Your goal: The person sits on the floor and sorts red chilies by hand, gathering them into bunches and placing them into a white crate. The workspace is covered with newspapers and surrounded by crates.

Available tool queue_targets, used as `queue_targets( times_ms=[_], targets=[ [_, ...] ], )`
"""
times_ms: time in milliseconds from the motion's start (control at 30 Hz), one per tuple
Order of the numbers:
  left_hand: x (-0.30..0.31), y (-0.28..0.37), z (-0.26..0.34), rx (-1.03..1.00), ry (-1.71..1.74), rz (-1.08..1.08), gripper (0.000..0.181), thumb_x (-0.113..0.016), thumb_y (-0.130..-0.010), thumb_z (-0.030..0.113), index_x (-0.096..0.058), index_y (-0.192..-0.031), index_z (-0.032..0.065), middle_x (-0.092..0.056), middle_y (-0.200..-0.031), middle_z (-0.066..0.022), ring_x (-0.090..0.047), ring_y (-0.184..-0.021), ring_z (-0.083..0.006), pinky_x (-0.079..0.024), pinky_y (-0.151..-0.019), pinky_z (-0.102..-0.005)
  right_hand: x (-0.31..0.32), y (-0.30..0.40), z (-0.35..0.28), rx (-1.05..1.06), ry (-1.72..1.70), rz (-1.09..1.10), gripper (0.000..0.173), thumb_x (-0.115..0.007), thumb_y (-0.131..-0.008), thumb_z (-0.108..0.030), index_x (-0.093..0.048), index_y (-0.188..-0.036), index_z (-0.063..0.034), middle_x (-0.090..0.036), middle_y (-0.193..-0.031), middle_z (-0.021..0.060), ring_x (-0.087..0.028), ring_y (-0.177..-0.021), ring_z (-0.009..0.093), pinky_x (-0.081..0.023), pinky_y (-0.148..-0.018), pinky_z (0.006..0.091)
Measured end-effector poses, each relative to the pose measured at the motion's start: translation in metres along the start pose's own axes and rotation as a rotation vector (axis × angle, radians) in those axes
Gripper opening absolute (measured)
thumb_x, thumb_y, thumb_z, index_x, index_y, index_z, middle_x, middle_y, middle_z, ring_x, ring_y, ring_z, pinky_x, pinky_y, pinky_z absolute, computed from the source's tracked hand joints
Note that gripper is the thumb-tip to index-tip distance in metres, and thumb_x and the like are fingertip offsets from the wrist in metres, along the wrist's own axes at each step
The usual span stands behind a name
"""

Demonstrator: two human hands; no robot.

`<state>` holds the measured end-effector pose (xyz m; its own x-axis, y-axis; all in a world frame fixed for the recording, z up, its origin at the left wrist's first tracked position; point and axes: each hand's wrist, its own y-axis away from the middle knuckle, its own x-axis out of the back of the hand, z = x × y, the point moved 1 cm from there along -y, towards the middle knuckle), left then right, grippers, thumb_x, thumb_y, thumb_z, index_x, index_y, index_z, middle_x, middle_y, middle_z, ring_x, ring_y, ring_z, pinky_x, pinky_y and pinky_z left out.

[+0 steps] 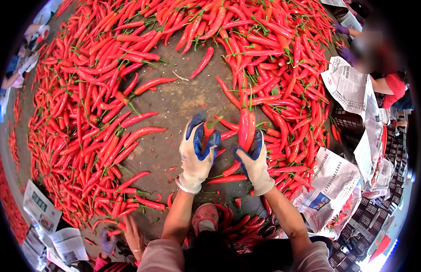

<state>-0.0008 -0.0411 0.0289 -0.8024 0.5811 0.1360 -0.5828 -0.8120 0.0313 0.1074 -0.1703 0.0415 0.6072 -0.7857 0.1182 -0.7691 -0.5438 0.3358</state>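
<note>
My left hand (196,151), in a white knit glove with blue-coated fingers, curls around a red chili pepper (208,129) whose green stem points up. In a matching glove, my right hand (256,159) grips a small bunch of long red chilies (244,127), stems away from me. Its fingers cover their lower ends. Several loose chilies (230,178) lie on the ground between and below my hands. A large heap of red chilies (84,136) curves around both hands on the brown floor (183,95).
Newspaper-lined plastic crates (348,119) stand along the right, with a newspaper-lined load of chilies (343,214) nearer me. A co-worker's hands (133,231) handle chilies at lower left. Purple-gloved hands (341,29) work at upper right. My red shoe (205,216) is below my hands.
</note>
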Motion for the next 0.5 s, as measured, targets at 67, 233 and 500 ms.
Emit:
queue_targets(
  times_ms=[67,233,500],
  targets=[
    [-0.002,0.012,-0.007,0.246,0.590,-0.122,0.041,-0.067,-0.088,0.016,-0.054,-0.122,-0.0032,-0.058,-0.121,-0.0077,-0.056,-0.109,-0.0173,-0.044,-0.098,-0.0325,-0.004,0.007,-0.007,0.235,0.453,-0.079,0.071,-0.078,-0.070,-0.016,-0.040,-0.127,0.0015,-0.064,-0.093,0.0170,-0.064,-0.076,0.030,-0.053,-0.069,0.0378],
    [-0.003,0.031,-0.023,0.604,0.922,-0.160,0.037,-0.066,-0.084,0.004,-0.055,-0.120,-0.0004,-0.064,-0.110,-0.0087,-0.061,-0.102,-0.0180,-0.050,-0.089,-0.0346,-0.024,0.013,-0.031,0.292,1.024,-0.635,0.075,-0.077,-0.071,-0.031,-0.044,-0.129,0.0022,-0.063,-0.102,0.0225,-0.064,-0.085,0.037,-0.052,-0.079,0.0431],
    [0.014,0.039,-0.037,0.705,1.313,0.019,0.042,-0.060,-0.088,0.005,-0.048,-0.128,0.0038,-0.057,-0.094,-0.0069,-0.057,-0.083,-0.0186,-0.050,-0.073,-0.0313,-0.049,-0.103,-0.047,0.225,1.399,-0.153,0.031,-0.060,-0.084,-0.028,-0.057,-0.099,-0.0009,-0.067,-0.090,0.0206,-0.066,-0.085,0.035,-0.053,-0.075,0.0439]
  ],
)
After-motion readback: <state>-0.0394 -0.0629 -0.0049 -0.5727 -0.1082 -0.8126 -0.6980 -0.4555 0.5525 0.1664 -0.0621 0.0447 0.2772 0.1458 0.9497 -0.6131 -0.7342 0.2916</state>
